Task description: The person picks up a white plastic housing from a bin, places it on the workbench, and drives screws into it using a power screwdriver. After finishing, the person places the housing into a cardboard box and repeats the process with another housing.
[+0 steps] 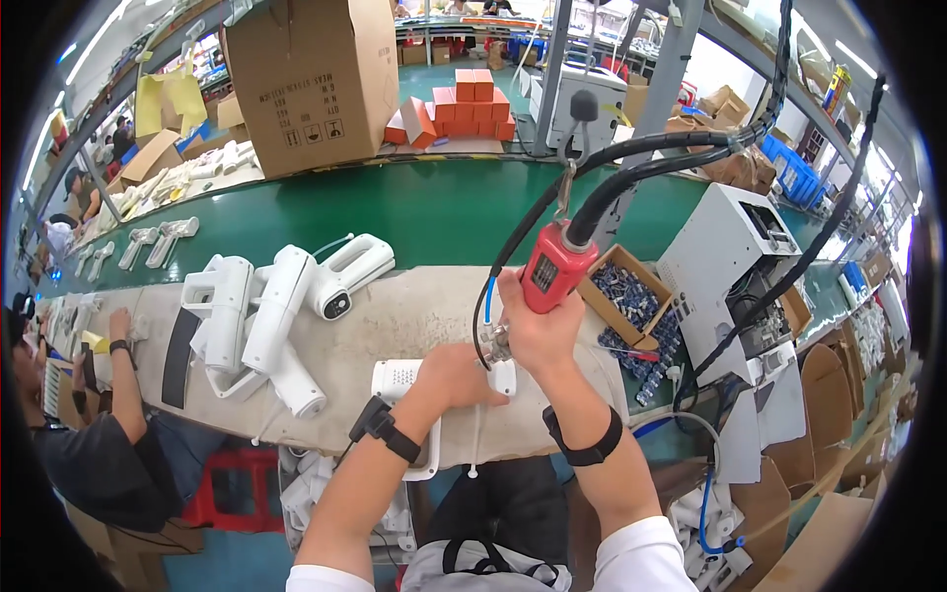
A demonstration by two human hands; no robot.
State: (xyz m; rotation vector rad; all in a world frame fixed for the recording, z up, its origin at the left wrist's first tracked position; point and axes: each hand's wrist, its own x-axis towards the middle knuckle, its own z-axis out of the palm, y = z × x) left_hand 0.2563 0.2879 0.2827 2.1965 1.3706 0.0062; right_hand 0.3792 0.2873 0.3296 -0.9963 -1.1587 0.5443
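Note:
My right hand [543, 331] grips a red powered screwdriver [555, 271] that hangs from a metal hook, with thick black cables running up from it. Its lower end points down at a white plastic appliance housing [395, 377] on the table in front of me. My left hand [456, 375] is closed over that housing and holds it against the table; whether the tool's tip touches it I cannot tell. A white cord [477, 439] dangles from the housing over the table's front edge. Several white handled appliances [276, 308] lie piled to the left.
Behind the table runs a green conveyor belt [444, 222]. A carton of small blue-and-silver parts [621, 296] stands at the right, beside a white machine [725, 257]. A large cardboard box [306, 99] and orange boxes [473, 109] stand beyond. Another person [109, 434] works at the left.

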